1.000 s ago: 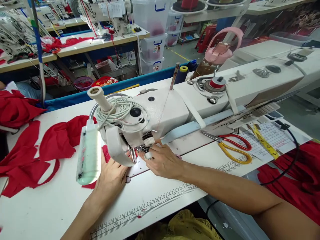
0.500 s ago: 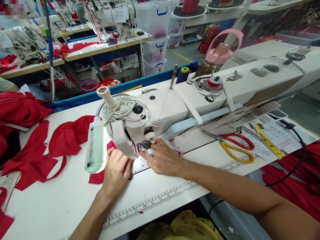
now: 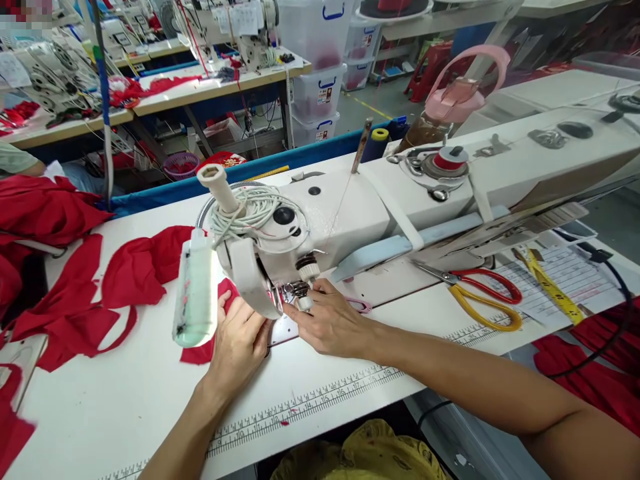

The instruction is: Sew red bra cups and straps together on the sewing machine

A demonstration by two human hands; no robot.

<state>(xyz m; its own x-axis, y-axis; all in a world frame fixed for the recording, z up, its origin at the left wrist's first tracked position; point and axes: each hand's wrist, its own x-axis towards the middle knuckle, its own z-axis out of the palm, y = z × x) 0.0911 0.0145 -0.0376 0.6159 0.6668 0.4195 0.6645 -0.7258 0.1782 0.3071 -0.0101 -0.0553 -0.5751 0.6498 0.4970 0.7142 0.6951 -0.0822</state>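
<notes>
A white sewing machine (image 3: pixel 345 220) stands in the middle of the table. My left hand (image 3: pixel 239 340) is closed, its curled fingers holding a piece of red fabric (image 3: pixel 199 352) just left of the needle area. On the other side, my right hand (image 3: pixel 333 321) has its bent fingers at the presser foot (image 3: pixel 295 291), and its fingertips are pinched together. Whatever lies between them is hidden by the hand and the machine head. A lit lamp (image 3: pixel 195 293) hangs at the left end of the machine, beside my left hand.
More red fabric pieces (image 3: pixel 73 307) lie on the left of the white table (image 3: pixel 125 400). Scissors (image 3: pixel 480 293) with red and yellow handles, a yellow tape measure (image 3: pixel 550 287) and a written sheet (image 3: pixel 525 277) are at right. A pink-lidded bottle (image 3: pixel 455 100) stands behind the machine.
The camera view has shifted slightly, so the machine and scissors appear farther right. Both hands keep nearly the same places at the machine; the fingers of my left hand have moved only slightly.
</notes>
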